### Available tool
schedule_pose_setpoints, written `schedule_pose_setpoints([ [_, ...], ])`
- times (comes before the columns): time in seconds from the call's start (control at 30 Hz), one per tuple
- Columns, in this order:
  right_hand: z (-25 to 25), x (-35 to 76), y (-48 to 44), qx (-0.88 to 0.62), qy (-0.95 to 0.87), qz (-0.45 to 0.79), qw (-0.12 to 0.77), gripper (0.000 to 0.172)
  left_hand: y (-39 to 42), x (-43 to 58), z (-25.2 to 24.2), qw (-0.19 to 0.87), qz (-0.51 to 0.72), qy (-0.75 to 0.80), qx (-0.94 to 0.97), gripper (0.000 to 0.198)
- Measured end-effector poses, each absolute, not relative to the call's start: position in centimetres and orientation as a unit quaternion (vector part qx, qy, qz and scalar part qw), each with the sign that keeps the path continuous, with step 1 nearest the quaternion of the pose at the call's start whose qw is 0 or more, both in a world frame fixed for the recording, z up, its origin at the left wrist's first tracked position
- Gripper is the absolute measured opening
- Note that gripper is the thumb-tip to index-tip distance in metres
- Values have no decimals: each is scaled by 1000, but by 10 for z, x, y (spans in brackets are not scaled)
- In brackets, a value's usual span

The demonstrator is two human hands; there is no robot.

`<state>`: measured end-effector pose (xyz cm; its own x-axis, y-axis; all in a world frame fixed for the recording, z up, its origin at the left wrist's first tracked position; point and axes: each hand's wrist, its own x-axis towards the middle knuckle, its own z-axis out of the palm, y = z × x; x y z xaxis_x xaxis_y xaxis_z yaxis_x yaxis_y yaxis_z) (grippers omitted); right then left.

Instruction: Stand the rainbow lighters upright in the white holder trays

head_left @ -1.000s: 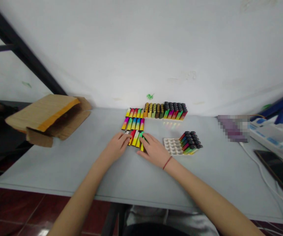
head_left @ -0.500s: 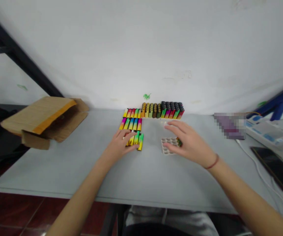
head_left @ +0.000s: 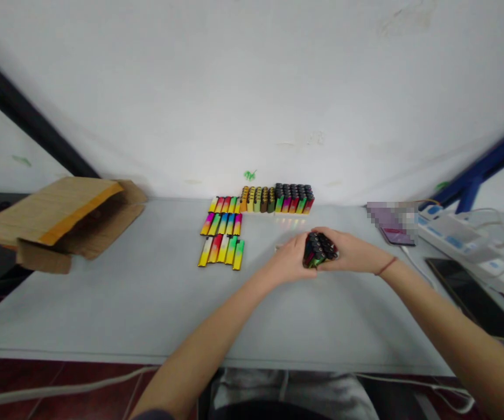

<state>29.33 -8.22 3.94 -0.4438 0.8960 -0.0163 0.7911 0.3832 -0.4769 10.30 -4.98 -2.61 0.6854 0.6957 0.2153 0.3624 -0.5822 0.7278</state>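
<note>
Both hands meet at the middle right of the grey table (head_left: 103,303). My left hand (head_left: 289,265) and my right hand (head_left: 352,252) close from either side round a cluster of black-capped coloured lighters (head_left: 318,249). The white tray under the cluster is mostly hidden by the hands. Left of them, three rows of rainbow lighters (head_left: 222,232) lie flat on the table. At the wall stands a row of upright lighters (head_left: 278,199), some with brown tops, some with black caps.
An open cardboard box (head_left: 55,219) lies on its side at the table's left end. On the right are a blurred purple item (head_left: 392,224), a white power strip (head_left: 453,236) with cables, and a dark phone (head_left: 475,297).
Both hands left the flat lighters and moved right. They now grip the black-capped cluster, which the tray's open cells no longer show beside. The view shifted right.
</note>
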Motion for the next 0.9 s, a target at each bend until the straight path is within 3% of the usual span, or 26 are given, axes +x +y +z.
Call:
schedule_pose_setpoints([
  [0.33,32,297,-83,-484,-826,237,164,69,-51,102,-24,375,230,319,840,82],
  [0.6,41,286,-84,-439,-876,119,157,66,-48,93,-18,390,229,322,831,85],
  [0.9,55,272,-83,-438,-889,56,123,44,-56,104,-22,295,221,377,850,64],
])
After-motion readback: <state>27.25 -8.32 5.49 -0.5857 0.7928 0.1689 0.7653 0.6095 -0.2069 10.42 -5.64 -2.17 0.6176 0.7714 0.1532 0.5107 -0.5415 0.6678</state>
